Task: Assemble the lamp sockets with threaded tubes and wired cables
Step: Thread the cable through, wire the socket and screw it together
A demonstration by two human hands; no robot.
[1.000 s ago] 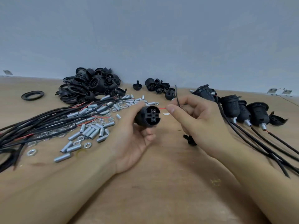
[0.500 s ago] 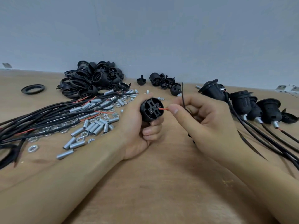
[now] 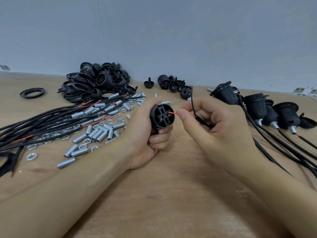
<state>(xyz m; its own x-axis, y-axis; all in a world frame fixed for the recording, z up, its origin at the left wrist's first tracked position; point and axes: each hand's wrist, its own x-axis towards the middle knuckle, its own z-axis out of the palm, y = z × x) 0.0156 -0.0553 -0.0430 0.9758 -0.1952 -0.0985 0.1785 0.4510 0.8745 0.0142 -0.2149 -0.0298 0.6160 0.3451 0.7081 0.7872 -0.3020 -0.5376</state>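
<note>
Left hand: I am seeing my left hand (image 3: 147,134) wrapping its fingers around a black socket body (image 3: 162,116), its terminal face turning toward me, raised just above the wooden table (image 3: 171,203).
Right hand: my right hand (image 3: 221,133) is pinching a red wire (image 3: 172,113) between thumb and forefinger, its tip touching a terminal slot; the black cable (image 3: 193,102) is running through the curled fingers.
Step in hand: I am judging this as feeding the red conductor into the terminal.
Done so far: four finished sockets (image 3: 257,107) with tubes and cables are lying at my right.
Left to do: a bundle of cables (image 3: 51,121), many threaded tubes (image 3: 99,133), nuts (image 3: 31,156) and a heap of socket parts (image 3: 96,83) are waiting at my left.
Containers: I am seeing none; every part is lying loose on the table.
</note>
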